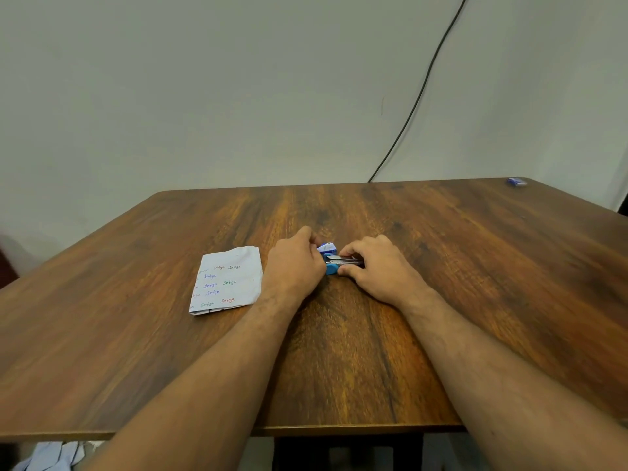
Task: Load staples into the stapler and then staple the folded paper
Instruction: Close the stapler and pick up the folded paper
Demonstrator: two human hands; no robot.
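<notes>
A small blue stapler (334, 266) lies on the wooden table (441, 266) at its middle, with metal parts showing on top. My left hand (294, 265) grips its left end. My right hand (377, 266) closes over its right end, fingertips on the metal strip. A small blue-and-white staple box (327, 248) sits just behind the stapler, between my hands. The folded paper (227, 280), white with coloured handwriting, lies flat just left of my left hand. Most of the stapler is hidden by my hands.
A second small blue box (516, 181) rests at the table's far right corner. A black cable (421, 93) runs down the wall behind the table. Cloth or paper (51, 457) shows below the table's near left edge.
</notes>
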